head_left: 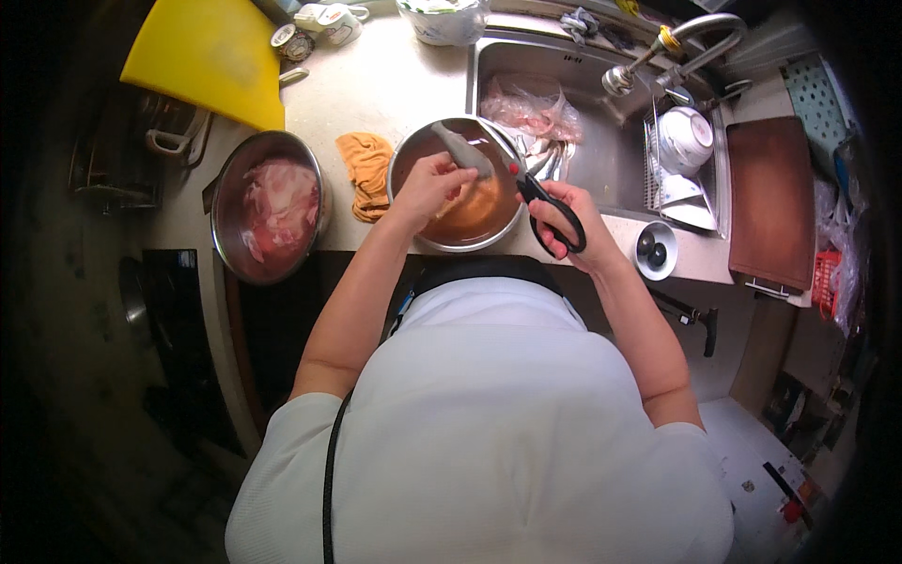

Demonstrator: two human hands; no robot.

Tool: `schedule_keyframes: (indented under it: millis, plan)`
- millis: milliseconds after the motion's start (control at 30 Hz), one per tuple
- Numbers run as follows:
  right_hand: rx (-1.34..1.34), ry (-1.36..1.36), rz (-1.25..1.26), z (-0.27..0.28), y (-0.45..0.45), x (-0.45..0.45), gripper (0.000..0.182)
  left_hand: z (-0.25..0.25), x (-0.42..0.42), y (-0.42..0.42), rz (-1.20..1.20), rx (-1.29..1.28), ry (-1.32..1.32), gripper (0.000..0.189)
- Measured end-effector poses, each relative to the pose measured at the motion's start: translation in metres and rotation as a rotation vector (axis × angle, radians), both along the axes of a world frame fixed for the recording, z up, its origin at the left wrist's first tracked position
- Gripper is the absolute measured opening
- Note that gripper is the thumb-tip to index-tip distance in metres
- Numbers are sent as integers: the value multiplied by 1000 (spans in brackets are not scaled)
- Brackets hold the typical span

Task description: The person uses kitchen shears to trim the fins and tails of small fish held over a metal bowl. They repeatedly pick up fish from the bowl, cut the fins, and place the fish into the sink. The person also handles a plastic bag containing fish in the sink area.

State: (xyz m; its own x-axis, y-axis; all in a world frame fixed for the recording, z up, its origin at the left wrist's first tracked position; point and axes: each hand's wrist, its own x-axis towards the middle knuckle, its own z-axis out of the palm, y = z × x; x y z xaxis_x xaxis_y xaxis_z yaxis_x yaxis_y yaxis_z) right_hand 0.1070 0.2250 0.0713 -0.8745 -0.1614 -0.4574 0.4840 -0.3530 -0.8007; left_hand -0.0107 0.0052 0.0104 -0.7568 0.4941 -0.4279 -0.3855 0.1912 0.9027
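Observation:
My left hand (435,187) grips a small grey fish (461,151) above a round metal basin (471,248). Reddish-brown water (499,215) fills much of that basin. In my right hand (569,218) are black-handled kitchen scissors (541,199), my fingers through the loops. Their blades point up and left over the basin's right rim, apart from the fish as far as I can see. Several silvery fish (553,161) lie in the sink just beyond the basin, beside a clear plastic bag (532,113) with pinkish contents.
A metal bowl of raw meat (282,197) stands left, beyond an orange cloth (368,176). The steel sink (599,169) has a faucet (694,42) and a dish rack (652,162). A small bowl (666,266) with dark round things sits near the counter's front edge. A yellow cutting board (211,60) stands back left.

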Motion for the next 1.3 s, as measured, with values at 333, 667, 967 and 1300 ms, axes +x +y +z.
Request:
schedule_keyframes:
  millis: [333,667,967,1300]
  plan:
    - [241,-49,15,-14,-1,14,26,-7,1,-20,-9,419,-172,46]
    - [228,-75,136,-5,-6,14,28,-33,-3,-18,88,230,56,24]
    - [168,-132,173,-9,-5,15,39,1,7,2,69,203,-50,52]
    - [163,-85,220,-10,-6,18,34,0,1,-6,103,195,-215,38]
